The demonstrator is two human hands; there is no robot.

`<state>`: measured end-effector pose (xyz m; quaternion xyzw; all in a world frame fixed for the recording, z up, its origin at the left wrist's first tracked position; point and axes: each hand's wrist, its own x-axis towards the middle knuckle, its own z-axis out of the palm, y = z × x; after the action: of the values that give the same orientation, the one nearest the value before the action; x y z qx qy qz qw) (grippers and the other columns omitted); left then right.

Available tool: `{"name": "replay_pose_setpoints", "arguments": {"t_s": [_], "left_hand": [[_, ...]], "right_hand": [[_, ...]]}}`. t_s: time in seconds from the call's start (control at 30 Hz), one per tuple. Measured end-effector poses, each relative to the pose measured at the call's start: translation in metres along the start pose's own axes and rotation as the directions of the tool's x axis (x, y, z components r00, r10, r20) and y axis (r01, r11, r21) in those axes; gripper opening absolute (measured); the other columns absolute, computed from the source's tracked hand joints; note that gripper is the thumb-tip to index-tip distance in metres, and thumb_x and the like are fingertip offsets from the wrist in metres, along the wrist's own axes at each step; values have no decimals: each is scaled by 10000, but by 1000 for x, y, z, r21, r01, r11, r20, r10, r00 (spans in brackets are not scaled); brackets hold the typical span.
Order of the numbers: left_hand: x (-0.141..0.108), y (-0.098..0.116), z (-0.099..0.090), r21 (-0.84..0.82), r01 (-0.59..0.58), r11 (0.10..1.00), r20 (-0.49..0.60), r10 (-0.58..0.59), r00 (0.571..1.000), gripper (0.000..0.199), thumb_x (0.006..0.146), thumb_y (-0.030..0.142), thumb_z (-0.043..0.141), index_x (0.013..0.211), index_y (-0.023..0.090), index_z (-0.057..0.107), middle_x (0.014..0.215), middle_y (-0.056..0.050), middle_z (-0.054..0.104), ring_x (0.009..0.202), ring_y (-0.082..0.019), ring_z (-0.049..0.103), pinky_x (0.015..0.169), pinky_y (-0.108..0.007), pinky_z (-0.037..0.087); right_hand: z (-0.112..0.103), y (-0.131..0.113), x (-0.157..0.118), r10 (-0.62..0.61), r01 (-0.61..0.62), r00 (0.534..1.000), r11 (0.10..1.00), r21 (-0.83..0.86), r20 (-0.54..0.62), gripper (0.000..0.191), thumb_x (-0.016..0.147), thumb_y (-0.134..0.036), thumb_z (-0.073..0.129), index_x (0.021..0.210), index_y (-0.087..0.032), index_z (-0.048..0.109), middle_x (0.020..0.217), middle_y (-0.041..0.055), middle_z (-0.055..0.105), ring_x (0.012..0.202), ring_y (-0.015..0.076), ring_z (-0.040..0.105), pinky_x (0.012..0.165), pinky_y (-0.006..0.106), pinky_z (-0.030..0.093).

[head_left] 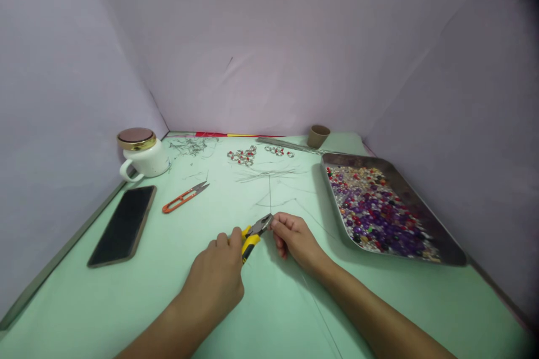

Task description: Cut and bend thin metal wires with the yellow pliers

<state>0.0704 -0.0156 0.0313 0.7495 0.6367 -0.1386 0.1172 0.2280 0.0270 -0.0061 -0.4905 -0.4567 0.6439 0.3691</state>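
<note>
My left hand (219, 266) is closed around the yellow-and-black handles of a pair of pliers (255, 234). The plier jaws meet a thin wire (270, 193) right at the fingertips of my right hand (297, 238). Thumb and index finger of that hand pinch the wire beside the jaws, and the wire stands up from there, away from me. Whatever tiny piece may sit between the jaws and fingertips is too small to make out. Beyond my hands, several loose wire pieces (269, 175) lie on the green table (269, 314).
Right: a metal tray (452, 258) of mixed beads. Left: orange thread snips (184, 197), a phone (123, 227) and a lidded white mug (147, 160). Toward the back: beaded pieces (241, 156), (278, 151), a tangle of wire scraps (191, 146), a bundle of long wires (290, 146), a small brown cup (318, 136).
</note>
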Motion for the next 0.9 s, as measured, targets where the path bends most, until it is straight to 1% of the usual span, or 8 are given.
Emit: {"name": "replay_pose_setpoints", "arguments": {"t_s": [0.23,0.63,0.9], "left_hand": [[0,0,-1,-13,-18,1000,-14,18,1000,475,690,87,381,1159,158,357,857,-94,502,744,-240,545,594,-334,423],[0,-1,2,1,-25,1000,-50,25,998,474,675,74,382,1142,159,372,835,-88,500,722,-232,545,574,-322,416],[0,0,-1,1,-19,1000,-24,19,1000,468,689,83,390,1149,164,359,856,-92,501,745,-226,542,594,-313,416]], "right_hand": [[0,1,0,-6,6,1000,1000,21,-5,185,729,-325,506,623,-175,482,398,-70,423,286,61,373,287,172,290],[1,-1,0,2,-2,1000,1000,2,-1,183,735,-304,487,606,-177,456,401,-71,420,285,60,375,285,173,298],[1,-2,-1,-1,1,1000,1000,-13,-6,179,732,-304,489,608,-177,460,399,-72,421,286,59,372,289,175,298]]}}
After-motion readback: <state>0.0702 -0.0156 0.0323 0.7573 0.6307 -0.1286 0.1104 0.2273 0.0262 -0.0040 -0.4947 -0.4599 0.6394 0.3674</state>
